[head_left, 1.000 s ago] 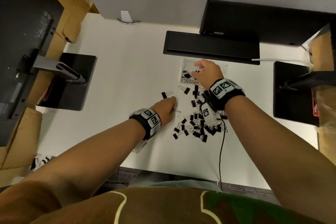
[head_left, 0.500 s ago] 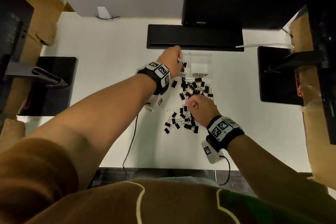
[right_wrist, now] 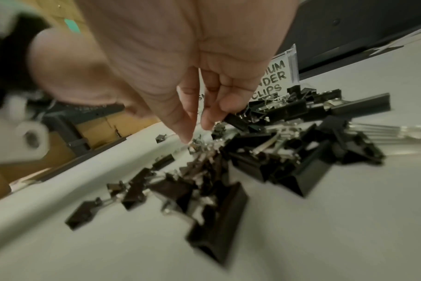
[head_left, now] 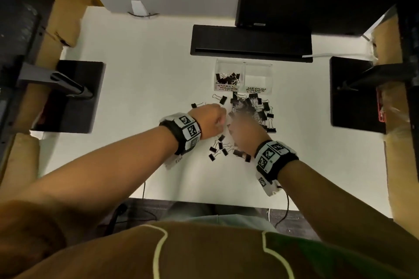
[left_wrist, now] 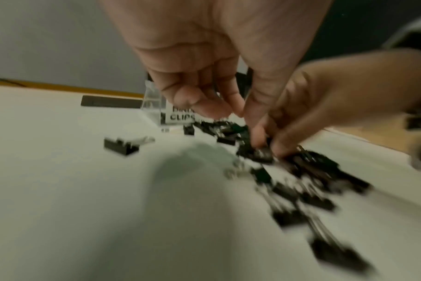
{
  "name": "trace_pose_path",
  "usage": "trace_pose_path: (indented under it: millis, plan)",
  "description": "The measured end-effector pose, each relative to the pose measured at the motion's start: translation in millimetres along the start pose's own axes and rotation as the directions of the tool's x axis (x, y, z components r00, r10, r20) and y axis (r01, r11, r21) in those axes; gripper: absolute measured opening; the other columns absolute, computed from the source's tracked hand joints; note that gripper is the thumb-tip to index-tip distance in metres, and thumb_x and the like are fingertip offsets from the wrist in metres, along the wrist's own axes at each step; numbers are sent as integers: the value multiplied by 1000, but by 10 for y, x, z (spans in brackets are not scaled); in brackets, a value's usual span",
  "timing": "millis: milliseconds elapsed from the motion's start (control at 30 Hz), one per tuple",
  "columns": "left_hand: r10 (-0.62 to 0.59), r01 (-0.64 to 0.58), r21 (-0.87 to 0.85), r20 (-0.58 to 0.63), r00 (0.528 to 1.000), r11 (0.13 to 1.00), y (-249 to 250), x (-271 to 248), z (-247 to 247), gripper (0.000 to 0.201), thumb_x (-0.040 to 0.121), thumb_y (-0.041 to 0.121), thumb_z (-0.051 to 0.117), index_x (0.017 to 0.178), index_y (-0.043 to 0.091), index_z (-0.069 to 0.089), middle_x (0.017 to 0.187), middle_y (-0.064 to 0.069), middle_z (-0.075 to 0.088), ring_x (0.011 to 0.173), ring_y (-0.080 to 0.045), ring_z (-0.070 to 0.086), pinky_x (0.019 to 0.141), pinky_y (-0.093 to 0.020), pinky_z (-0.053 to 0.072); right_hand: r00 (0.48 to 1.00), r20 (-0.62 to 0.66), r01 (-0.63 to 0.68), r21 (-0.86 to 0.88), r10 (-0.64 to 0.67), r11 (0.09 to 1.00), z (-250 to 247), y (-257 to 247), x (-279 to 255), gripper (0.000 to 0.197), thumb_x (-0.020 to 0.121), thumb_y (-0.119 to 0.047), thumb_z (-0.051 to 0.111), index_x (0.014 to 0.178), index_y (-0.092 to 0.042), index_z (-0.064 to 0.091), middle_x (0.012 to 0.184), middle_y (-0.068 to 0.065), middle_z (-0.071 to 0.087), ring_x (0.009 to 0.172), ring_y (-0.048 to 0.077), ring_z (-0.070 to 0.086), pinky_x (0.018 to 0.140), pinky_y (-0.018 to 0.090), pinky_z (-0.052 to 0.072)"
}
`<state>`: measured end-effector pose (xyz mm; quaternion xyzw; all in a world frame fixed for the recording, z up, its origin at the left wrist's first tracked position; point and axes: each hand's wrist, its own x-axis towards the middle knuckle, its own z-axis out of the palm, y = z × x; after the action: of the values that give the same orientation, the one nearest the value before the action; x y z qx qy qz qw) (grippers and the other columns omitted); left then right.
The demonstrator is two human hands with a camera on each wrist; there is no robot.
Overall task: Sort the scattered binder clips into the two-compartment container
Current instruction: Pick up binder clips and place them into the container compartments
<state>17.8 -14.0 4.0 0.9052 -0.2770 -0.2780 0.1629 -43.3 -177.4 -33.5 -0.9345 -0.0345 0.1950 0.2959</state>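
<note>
A clear two-compartment container (head_left: 243,68) stands behind the clips. Its left side, labelled small, holds several small clips (head_left: 227,77); the right side, labelled medium (right_wrist: 274,76), looks bare. A pile of black binder clips (head_left: 251,108) (right_wrist: 276,152) (left_wrist: 301,180) lies in front of it. My left hand (head_left: 212,121) (left_wrist: 228,114) hovers at the pile's left edge, fingers loosely curled and holding nothing. My right hand (head_left: 243,132) (right_wrist: 197,129), blurred, reaches thumb and forefinger down onto small clips with a gap between the tips.
On the white table (head_left: 147,97), a black bar (head_left: 249,43) and a monitor (head_left: 294,4) lie behind the container. Monitor stands (head_left: 74,95) (head_left: 353,93) flank the work area. Two stray clips (head_left: 196,105) (head_left: 221,98) lie left of the pile, and cardboard boxes line both sides.
My left hand has come back from the container's small compartment to the pile's left edge. My right hand stays over the pile, a little further in.
</note>
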Motion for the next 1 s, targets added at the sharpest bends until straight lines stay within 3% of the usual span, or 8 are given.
trace_pose_path:
  millis: [133,233,333,500,600,767,867,1000]
  plan:
    - [-136,135,14,113,984,991,-96,-260,427,23,82,40,62,81,21,51,90,3,58,82,-20,58,67,-31,47,994,83,70,-10,-69,997,26,-94,-48,5,83,-15,59,85,-19,60,84,-9,47,85,11,46,77,31,47]
    - [-182,184,-27,78,980,983,-143,-300,576,20,84,33,59,89,17,49,100,-4,55,86,-26,58,71,-38,50,977,193,110,-89,-91,990,112,-164,-154,8,82,-22,63,88,-22,58,90,-9,46,88,9,40,76,28,42]
    - [-223,222,-97,-3,975,970,-222,-294,583,16,83,19,53,98,15,53,104,-5,53,87,-27,59,76,-42,54,976,199,108,-118,-83,987,190,-183,-212,19,84,-22,63,101,-17,57,100,-4,50,97,13,44,80,27,41]
    - [-221,217,-54,-103,970,975,-269,-314,605,17,86,10,46,101,13,55,105,-7,57,95,-27,55,80,-43,52,987,156,56,-83,-42,995,222,-198,-165,24,86,-8,54,109,-12,58,112,4,56,105,19,50,84,28,42]
    - [-220,214,-64,-96,971,975,-244,-335,626,17,88,11,49,103,9,56,107,-10,53,97,-30,56,79,-41,52,994,103,47,-53,-41,998,198,-176,-136,25,84,-6,53,107,-12,60,108,4,57,98,19,53,81,28,43]
    - [-200,191,-138,-51,979,972,-162,-428,557,19,87,11,48,103,3,53,111,-14,46,82,-34,58,75,-43,52,998,-39,-35,144,41,989,79,-121,-102,21,84,-10,56,103,-13,64,94,-3,54,76,8,50,80,28,49]
    - [-172,164,-119,-59,983,979,-56,-494,488,18,91,14,41,104,4,50,102,-14,54,82,-32,56,72,-38,47,986,-126,-73,247,107,966,3,-98,-75,18,88,-11,54,98,-12,68,87,-3,58,69,3,51,72,23,46]
    - [-209,210,-18,22,978,978,16,-534,490,24,94,19,34,115,11,40,89,-9,51,73,-27,50,66,-35,42,967,-131,-148,411,219,899,-46,-104,-36,24,92,-10,43,91,-14,67,77,-3,65,56,10,51,52,22,41]
